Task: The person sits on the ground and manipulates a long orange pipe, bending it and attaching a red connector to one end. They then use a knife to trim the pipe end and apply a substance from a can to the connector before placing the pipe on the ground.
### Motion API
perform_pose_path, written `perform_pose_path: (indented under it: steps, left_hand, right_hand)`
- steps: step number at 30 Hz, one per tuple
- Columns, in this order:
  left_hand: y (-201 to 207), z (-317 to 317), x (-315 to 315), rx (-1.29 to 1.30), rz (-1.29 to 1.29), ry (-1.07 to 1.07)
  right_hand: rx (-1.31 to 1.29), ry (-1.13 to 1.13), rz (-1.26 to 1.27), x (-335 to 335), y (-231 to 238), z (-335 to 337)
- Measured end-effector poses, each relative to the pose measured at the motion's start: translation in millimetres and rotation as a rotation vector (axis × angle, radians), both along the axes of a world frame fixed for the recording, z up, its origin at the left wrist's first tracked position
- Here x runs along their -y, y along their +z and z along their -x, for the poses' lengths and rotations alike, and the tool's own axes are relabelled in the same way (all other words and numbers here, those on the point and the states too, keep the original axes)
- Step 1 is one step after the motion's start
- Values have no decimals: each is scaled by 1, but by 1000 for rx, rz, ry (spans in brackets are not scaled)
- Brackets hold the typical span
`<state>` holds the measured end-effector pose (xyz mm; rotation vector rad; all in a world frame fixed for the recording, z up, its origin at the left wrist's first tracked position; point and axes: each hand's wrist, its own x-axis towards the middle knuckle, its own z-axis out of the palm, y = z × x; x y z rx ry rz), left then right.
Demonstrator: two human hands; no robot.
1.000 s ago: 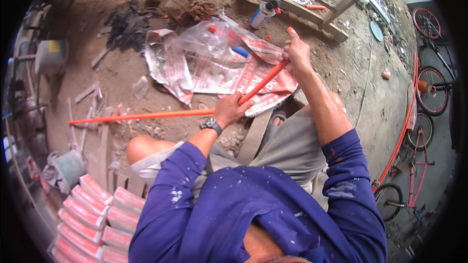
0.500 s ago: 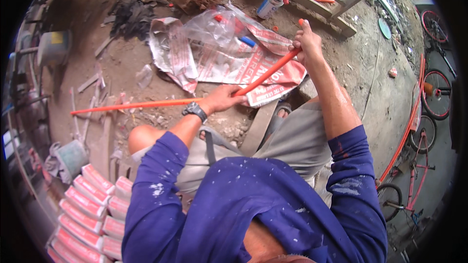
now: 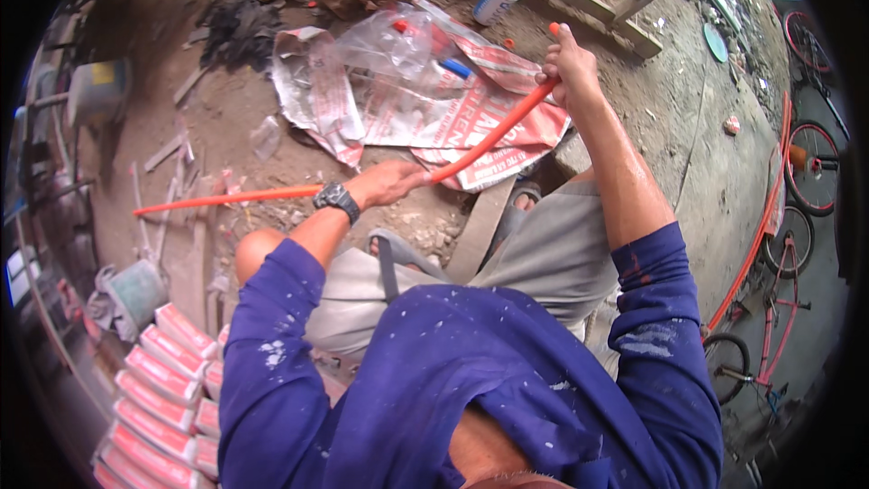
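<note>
I see the orange pipe (image 3: pixel 490 141) already bowed, right hand (image 3: pixel 571 68) gripping near one end, left hand (image 3: pixel 382 185) atop, can't tell how closed or what remains.

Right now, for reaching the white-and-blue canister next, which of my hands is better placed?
Probably your right hand: it's clearly nearer the canister, though it grips the orange pipe near one end and would have to let go. Your left hand is farther back, partway along the pipe.
</note>
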<state>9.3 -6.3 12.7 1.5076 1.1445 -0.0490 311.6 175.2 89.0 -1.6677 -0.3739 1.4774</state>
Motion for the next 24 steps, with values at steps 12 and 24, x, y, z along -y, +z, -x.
perform_pose_path:
  steps: [12,24]
  left_hand:
    - [33,-9,8,-43,-47,-77]
    - [27,-9,7,-41,28,-76]
  right_hand:
    - [93,139,37,-3,-9,-4]
    - [-35,18,67,-6,-14,-13]
